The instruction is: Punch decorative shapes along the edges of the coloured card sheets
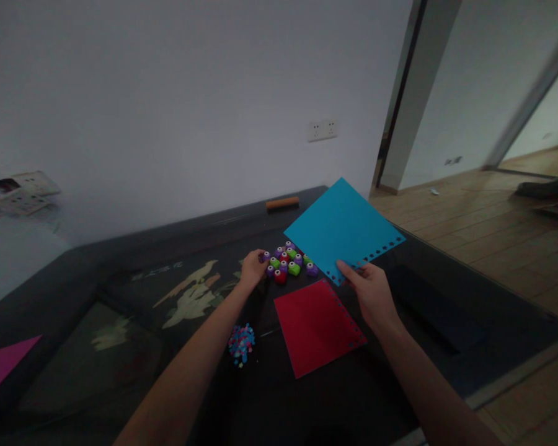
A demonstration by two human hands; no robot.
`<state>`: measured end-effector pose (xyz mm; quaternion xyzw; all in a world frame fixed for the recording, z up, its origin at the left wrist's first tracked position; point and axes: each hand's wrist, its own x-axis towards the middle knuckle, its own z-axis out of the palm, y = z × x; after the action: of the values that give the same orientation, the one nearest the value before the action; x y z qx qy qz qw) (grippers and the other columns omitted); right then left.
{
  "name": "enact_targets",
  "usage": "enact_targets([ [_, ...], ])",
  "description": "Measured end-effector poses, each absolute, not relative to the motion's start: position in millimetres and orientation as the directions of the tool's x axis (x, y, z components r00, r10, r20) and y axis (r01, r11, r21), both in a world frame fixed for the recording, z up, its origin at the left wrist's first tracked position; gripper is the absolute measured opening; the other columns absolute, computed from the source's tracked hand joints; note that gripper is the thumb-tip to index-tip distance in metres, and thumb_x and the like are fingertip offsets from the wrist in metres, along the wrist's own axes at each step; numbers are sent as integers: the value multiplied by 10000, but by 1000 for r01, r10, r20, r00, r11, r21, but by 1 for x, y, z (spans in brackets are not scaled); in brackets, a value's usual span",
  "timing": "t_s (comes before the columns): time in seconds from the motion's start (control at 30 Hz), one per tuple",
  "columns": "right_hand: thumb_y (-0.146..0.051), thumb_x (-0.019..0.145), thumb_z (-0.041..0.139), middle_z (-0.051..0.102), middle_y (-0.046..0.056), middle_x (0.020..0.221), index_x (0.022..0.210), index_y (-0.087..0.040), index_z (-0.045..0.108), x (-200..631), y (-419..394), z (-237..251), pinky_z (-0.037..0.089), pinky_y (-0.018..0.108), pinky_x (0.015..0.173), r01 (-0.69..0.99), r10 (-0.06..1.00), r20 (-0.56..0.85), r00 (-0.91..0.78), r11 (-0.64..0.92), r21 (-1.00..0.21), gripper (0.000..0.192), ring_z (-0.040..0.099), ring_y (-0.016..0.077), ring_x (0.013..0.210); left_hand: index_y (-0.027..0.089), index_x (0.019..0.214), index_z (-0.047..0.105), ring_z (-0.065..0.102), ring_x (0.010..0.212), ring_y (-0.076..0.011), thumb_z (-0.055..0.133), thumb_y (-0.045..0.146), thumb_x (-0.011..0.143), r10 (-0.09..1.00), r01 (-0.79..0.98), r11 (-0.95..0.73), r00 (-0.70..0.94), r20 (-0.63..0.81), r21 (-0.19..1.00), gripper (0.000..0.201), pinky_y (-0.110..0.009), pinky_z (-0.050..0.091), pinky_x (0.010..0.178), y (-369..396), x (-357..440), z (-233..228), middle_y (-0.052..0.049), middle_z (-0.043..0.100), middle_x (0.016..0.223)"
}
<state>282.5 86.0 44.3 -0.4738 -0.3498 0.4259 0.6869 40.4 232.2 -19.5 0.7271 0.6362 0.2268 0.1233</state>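
My right hand (371, 290) pinches a blue sheet of paper (344, 226) by its lower edge, thumb on top. A row of small punched shapes runs along that edge, and the sheet is raised and tilted above the table. My left hand (253, 270) has its fingers curled around a purple craft punch (266, 255) at the left side of a cluster of several purple, green and red craft punches (294, 268). Below the blue sheet lies a red sheet of paper (318, 327), with punched holes along its right edge.
A pile of blue, pink and white paper cut-outs (241, 343) lies near my left forearm. At the back is an orange-brown stick (282, 202). A pink sheet (4, 365) is at the far left of the dark table (335, 402), which stands against a white wall.
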Motion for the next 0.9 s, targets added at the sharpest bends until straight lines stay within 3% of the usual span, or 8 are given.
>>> enact_targets([
  [0.27,-374,542,814,670,23,616,634,-155,671,283,86,45,458,286,575,-223,905,91,415,198,-955,277,557,137,543,163,1163,551,594,989,-218,552,322,900,970,872,-156,45,241,463,307,-431,511,831,223,47,-21,-91,577,1176],
  [0.47,-372,538,818,687,33,657,647,-159,673,283,86,44,470,293,596,-270,920,76,384,190,-944,280,574,147,572,205,1198,542,583,1061,-235,557,176,833,962,881,-116,-14,271,458,366,-339,456,891,211,56,-19,-105,550,1206],
  [0.63,-369,553,815,687,34,672,674,-155,686,284,87,40,471,303,612,-244,910,103,401,214,-946,278,572,149,585,239,1254,497,557,1115,-258,540,146,798,959,889,-96,-38,282,447,467,-355,427,922,203,62,-19,-95,518,1258],
  [0.9,-356,531,828,683,17,641,655,-160,689,284,87,43,452,292,589,-285,913,59,404,186,-940,270,559,134,553,229,1207,524,536,1134,-275,549,153,792,954,885,-140,0,300,444,423,-386,423,922,205,60,-18,-99,560,1211],
])
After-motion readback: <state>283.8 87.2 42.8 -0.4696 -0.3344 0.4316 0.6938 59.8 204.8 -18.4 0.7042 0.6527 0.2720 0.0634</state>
